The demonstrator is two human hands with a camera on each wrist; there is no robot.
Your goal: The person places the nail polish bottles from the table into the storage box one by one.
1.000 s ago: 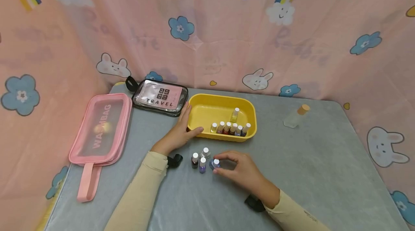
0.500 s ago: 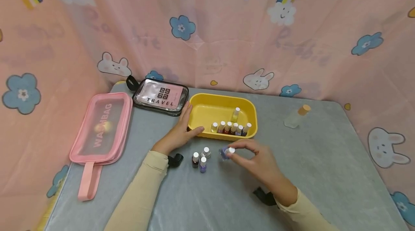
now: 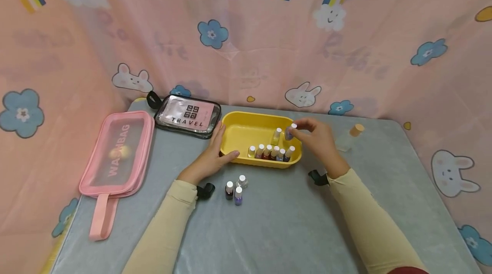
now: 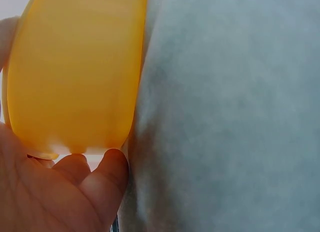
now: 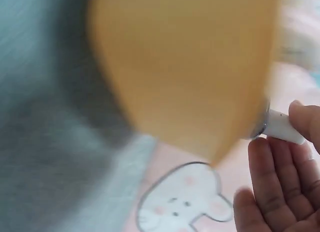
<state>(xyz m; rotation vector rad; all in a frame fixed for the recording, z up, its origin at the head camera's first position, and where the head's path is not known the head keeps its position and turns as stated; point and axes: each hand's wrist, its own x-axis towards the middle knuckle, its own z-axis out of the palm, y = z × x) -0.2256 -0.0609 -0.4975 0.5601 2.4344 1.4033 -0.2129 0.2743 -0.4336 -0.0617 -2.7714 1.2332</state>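
Observation:
My left hand [image 3: 210, 153] holds the left end of a yellow tray [image 3: 246, 116], with the thumb at its front rim. In the left wrist view, fingertips [image 4: 114, 164] bend against the tray's end. My right hand [image 3: 317, 141] pinches a bluish-purple nail polish bottle [image 3: 289, 133] by its white cap, over the tray's right end. In the right wrist view, the cap [image 5: 282, 127] sits between thumb and fingers, and the tray hides part of the bottle. Several nail polish bottles [image 3: 267, 153] stand along the tray's front wall, with a yellow one [image 3: 276, 136] behind them.
Three nail polish bottles, dark [image 3: 229, 190], purple [image 3: 238, 197] and clear [image 3: 242, 181], stand on the grey tabletop before the tray. A pink wash bag [image 3: 119, 154] and black-edged travel pouch [image 3: 188, 114] lie left. A frosted bottle [image 3: 347, 138] stands right, partly behind my hand.
My right hand has lifted the bluish-purple nail polish bottle off the tabletop and carried it back and right, over the tray. My left hand has stayed at the tray's left end.

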